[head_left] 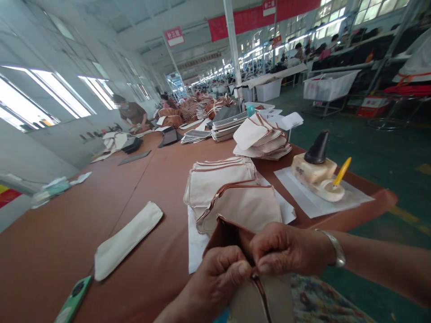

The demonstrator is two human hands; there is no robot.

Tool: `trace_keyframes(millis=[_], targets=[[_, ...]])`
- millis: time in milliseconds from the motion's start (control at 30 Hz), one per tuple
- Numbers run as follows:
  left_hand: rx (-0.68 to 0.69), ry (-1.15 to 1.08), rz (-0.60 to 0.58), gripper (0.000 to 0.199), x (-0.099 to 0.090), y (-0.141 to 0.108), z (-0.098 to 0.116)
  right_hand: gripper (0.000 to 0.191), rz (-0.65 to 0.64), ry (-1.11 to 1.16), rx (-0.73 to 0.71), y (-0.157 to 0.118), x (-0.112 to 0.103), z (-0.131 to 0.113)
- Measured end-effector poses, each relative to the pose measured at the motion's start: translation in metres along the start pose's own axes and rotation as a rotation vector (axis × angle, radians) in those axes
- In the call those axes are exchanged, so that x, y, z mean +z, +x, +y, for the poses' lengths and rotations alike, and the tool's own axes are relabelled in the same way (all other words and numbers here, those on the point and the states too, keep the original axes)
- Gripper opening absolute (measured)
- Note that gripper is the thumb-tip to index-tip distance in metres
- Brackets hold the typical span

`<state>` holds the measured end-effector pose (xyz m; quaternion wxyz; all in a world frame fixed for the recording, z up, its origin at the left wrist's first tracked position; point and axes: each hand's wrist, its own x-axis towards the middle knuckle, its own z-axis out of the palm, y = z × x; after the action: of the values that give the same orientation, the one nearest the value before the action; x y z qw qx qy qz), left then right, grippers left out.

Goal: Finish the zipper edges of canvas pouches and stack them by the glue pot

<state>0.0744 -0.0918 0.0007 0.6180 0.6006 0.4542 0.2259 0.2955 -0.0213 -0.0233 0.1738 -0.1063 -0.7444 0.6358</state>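
A long brown-topped work table (57, 233) runs away from the camera toward the far end of the room. Near its edge lie a green phone (73, 299) and a folded cream fabric strip (128, 240). A white paper sheet (197, 242) carries stacked cream canvas pieces with brown edging (218, 184). To the right, another white paper sheet (313, 193) sits beneath a pale glue-smeared block (313, 168). Farther along are a pile of cream flaps with brown trim (261, 139), stacks of grey panels (229, 126), and a dark flat strip (134, 157). Brown striped pieces (205, 107) crowd the far end.
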Motion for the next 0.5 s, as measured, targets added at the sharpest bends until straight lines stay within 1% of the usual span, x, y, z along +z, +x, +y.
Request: trace_keyframes(millis=[100,133,200,233,300,400,433,467,500], targets=[[-0.093,-0.13,-0.04,0.059,-0.007,0.0,0.001,0.038,-0.011,-0.025,0.014,-0.004,-0.003,0.001],[-0.111,-0.143,-0.042,0.059,-0.008,0.0,0.003,0.039,-0.008,-0.047,0.01,-0.005,-0.004,0.001],[-0.129,-0.142,-0.047,0.051,-0.007,0.003,0.007,0.04,-0.006,-0.092,-0.003,-0.005,-0.006,0.001],[-0.122,-0.123,-0.045,0.048,-0.005,0.004,0.009,0.04,-0.004,-0.112,-0.007,-0.005,-0.006,0.002],[-0.072,-0.031,-0.003,0.044,0.001,0.007,0.013,0.041,0.003,-0.146,-0.02,-0.002,-0.007,0.003],[0.034,0.142,0.128,0.044,0.006,0.005,0.013,0.042,0.047,-0.19,-0.05,-0.001,-0.007,0.005],[0.046,0.178,0.146,0.046,0.005,0.002,0.011,0.042,0.062,-0.199,-0.059,-0.002,-0.007,0.005],[0.033,0.191,0.125,0.047,0.002,-0.002,0.008,0.041,0.071,-0.201,-0.063,-0.003,-0.006,0.005],[-0.001,0.19,0.072,0.047,-0.002,-0.007,0.004,0.041,0.079,-0.202,-0.065,-0.006,-0.005,0.003]])
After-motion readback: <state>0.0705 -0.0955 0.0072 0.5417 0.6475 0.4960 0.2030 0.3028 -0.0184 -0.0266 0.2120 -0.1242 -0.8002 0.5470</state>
